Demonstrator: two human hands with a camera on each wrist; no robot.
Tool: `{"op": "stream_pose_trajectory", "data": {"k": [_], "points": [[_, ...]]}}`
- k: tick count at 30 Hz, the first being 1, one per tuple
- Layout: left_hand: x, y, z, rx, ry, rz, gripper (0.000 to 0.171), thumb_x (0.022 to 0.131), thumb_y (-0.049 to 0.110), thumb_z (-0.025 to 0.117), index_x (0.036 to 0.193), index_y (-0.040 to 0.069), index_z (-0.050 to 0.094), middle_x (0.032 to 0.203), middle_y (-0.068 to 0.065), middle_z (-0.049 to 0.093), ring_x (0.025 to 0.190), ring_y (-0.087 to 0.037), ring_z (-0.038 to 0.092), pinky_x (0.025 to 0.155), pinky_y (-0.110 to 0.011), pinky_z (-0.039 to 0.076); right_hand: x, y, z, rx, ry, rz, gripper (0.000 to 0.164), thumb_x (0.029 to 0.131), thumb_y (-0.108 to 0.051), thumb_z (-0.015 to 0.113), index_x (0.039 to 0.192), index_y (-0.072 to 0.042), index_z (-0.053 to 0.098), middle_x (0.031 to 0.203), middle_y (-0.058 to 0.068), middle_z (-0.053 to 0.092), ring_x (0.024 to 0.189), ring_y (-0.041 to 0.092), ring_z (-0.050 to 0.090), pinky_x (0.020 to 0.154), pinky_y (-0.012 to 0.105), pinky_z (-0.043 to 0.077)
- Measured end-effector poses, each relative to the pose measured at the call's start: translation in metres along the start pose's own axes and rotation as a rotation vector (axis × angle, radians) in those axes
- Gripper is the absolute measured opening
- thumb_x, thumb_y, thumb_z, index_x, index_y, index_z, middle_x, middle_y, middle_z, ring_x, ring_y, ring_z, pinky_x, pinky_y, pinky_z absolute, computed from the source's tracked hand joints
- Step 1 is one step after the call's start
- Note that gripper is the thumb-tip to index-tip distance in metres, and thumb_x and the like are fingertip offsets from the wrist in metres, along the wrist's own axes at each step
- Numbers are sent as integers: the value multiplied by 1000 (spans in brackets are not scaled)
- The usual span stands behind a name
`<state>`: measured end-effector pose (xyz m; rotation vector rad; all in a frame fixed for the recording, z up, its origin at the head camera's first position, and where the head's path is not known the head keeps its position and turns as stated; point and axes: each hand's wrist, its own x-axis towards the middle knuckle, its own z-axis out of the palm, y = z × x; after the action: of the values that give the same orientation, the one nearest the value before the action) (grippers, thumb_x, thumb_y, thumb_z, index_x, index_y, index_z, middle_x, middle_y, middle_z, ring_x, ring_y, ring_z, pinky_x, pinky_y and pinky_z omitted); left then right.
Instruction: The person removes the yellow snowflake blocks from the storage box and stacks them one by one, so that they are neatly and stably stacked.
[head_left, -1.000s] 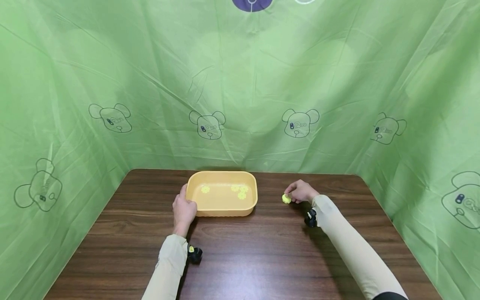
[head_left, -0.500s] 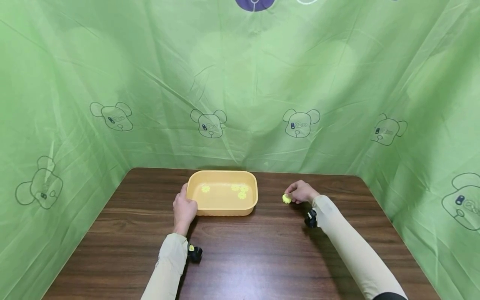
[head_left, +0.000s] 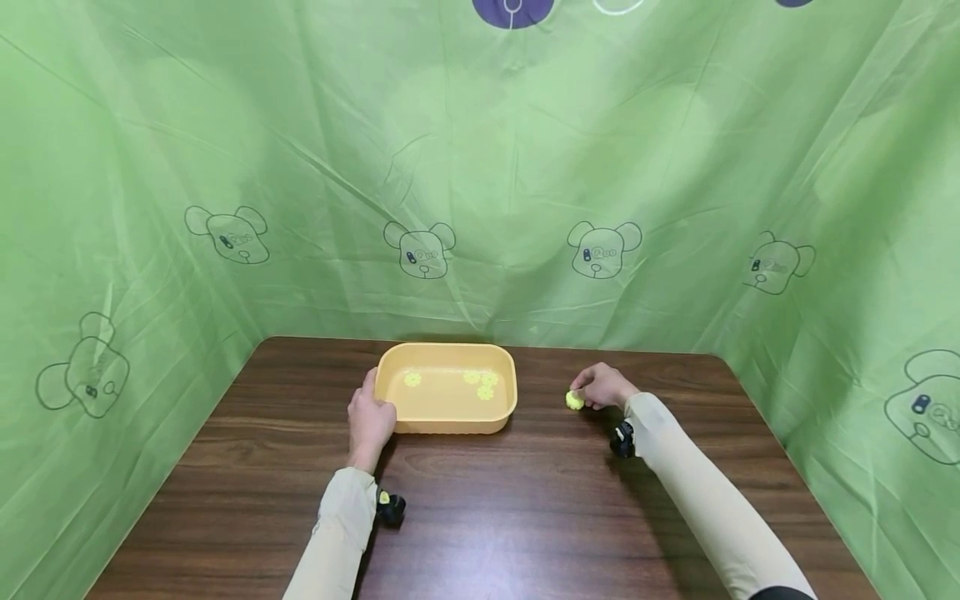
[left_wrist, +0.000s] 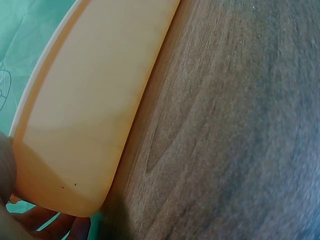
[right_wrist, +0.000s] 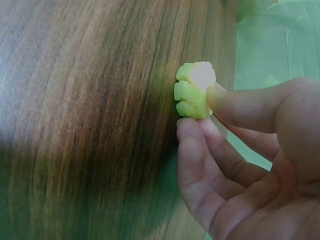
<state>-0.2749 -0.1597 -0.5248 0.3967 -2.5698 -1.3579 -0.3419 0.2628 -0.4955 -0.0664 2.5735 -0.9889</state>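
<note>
At the left end of a yellow plastic basin (head_left: 450,426), my left hand (head_left: 370,421) grips the rim, thumb at the near corner. In the left wrist view the fingers (left_wrist: 56,226) curl beneath the end of the basin wall (left_wrist: 90,110). Several flat yellow flower shapes (head_left: 486,392) show on the basin floor, one at the left and a cluster at the right. Right of the basin, my right hand (head_left: 604,387) pinches a small yellow-green flower-shaped piece (right_wrist: 194,90) between thumb and fingertips, close over the table. Its petal edge is thick and notched.
The dark wood-grain table (head_left: 480,517) carries the basin near its far edge. Green cloth (head_left: 495,167) printed with bear heads hangs behind and along both sides. Each wrist wears a small black camera (head_left: 391,508) over a pale sleeve.
</note>
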Motion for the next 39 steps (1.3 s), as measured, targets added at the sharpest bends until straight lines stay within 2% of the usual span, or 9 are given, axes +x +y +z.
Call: {"op": "stream_pose_trajectory", "data": {"k": [11, 18, 24, 28, 31, 35, 39], "points": [[0, 2, 1, 4, 18, 14, 71, 84, -1, 43, 154, 11, 41, 129, -31, 55, 117, -49, 54, 100, -60, 43, 2, -2, -3, -39, -6, -1, 13, 93, -7, 66, 103, -1, 73, 81, 9, 68, 71, 17, 62, 65, 32, 56], [0, 1, 2, 4, 35, 26, 71, 83, -1, 44, 153, 10, 42, 127, -32, 56, 117, -50, 54, 100, -61, 42, 4, -5, -3, -54, 5, 15, 17, 95, -12, 64, 107, -3, 72, 90, 9, 68, 75, 17, 60, 67, 32, 56], [2, 0, 1, -14, 29, 18, 71, 83, 0, 44, 153, 12, 42, 129, -30, 56, 119, -49, 54, 102, -60, 42, 3, -10, -3, -87, 48, 7, 16, 94, -15, 64, 104, -7, 74, 93, 7, 70, 75, 18, 60, 65, 32, 53], [2, -1, 2, -13, 31, 20, 71, 83, -1, 44, 153, 11, 43, 129, -30, 56, 119, -49, 54, 102, -60, 42, 3, -19, -2, -125, 70, -31, 19, 94, -19, 65, 103, -6, 75, 95, 9, 72, 73, 19, 60, 61, 30, 50], [2, -1, 1, -9, 32, 18, 71, 83, 0, 44, 153, 12, 42, 129, -31, 56, 119, -49, 54, 102, -60, 42, 4, -27, 0, -174, 94, -51, 22, 95, -23, 65, 104, -6, 75, 99, 9, 73, 78, 18, 61, 66, 32, 50], [2, -1, 1, -8, 25, 12, 71, 83, -1, 44, 153, 12, 42, 129, -30, 56, 119, -48, 54, 101, -60, 43, 6, -39, 4, -259, 155, -60, 23, 96, -28, 63, 105, -9, 74, 104, 9, 73, 85, 21, 63, 74, 38, 51], [1, -2, 1, -9, 34, 14, 72, 82, -2, 44, 153, 11, 43, 128, -31, 56, 118, -49, 55, 101, -60, 43, 8, -59, 9, -297, 254, -111, 22, 95, -29, 63, 102, -11, 73, 104, 10, 73, 87, 26, 65, 75, 43, 52]]}}
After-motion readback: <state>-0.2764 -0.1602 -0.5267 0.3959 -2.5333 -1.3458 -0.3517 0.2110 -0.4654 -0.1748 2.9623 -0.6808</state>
